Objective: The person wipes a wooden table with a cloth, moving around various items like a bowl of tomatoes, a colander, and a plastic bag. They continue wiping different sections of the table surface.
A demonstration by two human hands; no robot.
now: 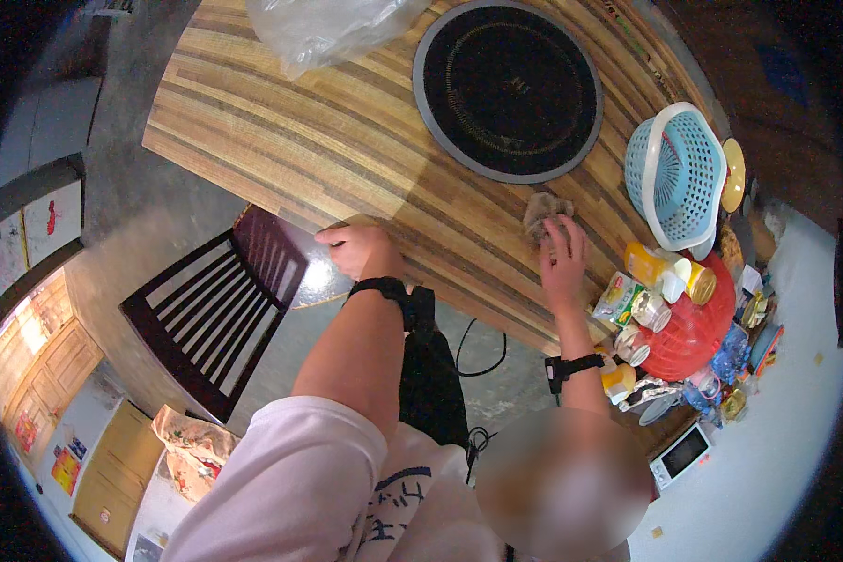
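Note:
My right hand [563, 261] presses its fingertips onto a crumpled grey-brown cloth [542, 209] on the striped wooden tabletop [274, 133]. Just beyond the cloth lies a round black induction cooktop [509, 91] with a grey rim, set in or on the wood. At the near edge of the table my left hand [360, 251] rests with bent fingers; whether it grips the edge is hidden. Both wrists wear black straps.
A blue plastic basket [678, 175] stands at the right, near jars [652, 311], a yellow-orange bottle [643, 263] and a red mesh food cover [702, 323]. Clear plastic sheeting [330, 28] lies at the far edge. A dark slatted chair [207, 316] stands left of me.

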